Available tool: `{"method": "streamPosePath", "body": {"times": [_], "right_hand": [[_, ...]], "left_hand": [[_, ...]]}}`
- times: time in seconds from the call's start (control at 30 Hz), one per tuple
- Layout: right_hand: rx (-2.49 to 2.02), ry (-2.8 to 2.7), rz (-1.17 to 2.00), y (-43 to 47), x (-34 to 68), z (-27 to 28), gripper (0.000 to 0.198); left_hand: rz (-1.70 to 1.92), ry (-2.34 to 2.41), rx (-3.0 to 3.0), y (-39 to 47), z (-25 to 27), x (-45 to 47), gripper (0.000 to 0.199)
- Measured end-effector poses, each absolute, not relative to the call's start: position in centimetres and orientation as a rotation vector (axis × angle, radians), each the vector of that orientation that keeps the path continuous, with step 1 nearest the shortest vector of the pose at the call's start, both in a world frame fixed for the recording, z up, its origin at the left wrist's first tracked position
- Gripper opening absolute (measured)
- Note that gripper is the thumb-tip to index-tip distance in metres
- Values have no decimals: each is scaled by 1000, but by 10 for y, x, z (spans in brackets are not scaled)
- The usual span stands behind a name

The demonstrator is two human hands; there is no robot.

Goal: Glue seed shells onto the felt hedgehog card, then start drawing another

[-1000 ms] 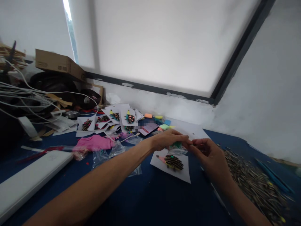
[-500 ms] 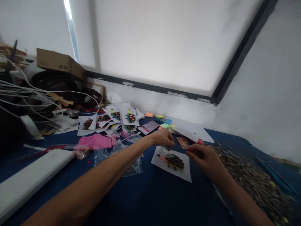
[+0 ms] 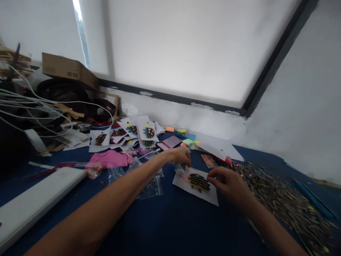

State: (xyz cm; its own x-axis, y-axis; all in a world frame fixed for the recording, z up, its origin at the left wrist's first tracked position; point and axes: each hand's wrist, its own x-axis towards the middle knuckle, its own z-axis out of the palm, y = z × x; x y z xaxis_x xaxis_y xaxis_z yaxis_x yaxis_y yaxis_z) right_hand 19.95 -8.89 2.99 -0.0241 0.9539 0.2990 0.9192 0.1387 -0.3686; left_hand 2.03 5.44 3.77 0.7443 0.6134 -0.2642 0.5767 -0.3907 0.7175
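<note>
A hedgehog figure with dark, seed-like spines lies on a white paper card on the blue table. One small green piece sits on its spines and its snout is pinkish. My left hand is above the card's far left corner, fingers drawn together on a small clear plastic bag with something greenish in it. At the figure's right side, my right hand has thumb and index finger pinched close to the spines. Whatever lies between those fingertips is too small to make out.
Dark, thin pieces form a large pile on the right. Finished-looking hedgehog cards, a phone and coloured clay blocks are farther back. Pink clay, plastic bags and a long white box lie left.
My right hand has moved slightly left and down, to the spines. My left hand has shifted a little left with the small bag, uncovering more of the figure.
</note>
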Motion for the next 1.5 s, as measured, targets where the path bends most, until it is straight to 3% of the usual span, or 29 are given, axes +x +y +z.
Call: {"method": "streamPosePath", "body": {"times": [0.7,1.17,1.5], "right_hand": [[-1884,-2039,187,-88,197,28,33],[-1859,-2038,101,-89,193,25,21],[-1865,-2064,88,-89,192,22,24]], "left_hand": [[47,913,2095,53,38,21,17],[68,894,2094,53,37,22,15],[76,890,2102,53,37,23,12]]}}
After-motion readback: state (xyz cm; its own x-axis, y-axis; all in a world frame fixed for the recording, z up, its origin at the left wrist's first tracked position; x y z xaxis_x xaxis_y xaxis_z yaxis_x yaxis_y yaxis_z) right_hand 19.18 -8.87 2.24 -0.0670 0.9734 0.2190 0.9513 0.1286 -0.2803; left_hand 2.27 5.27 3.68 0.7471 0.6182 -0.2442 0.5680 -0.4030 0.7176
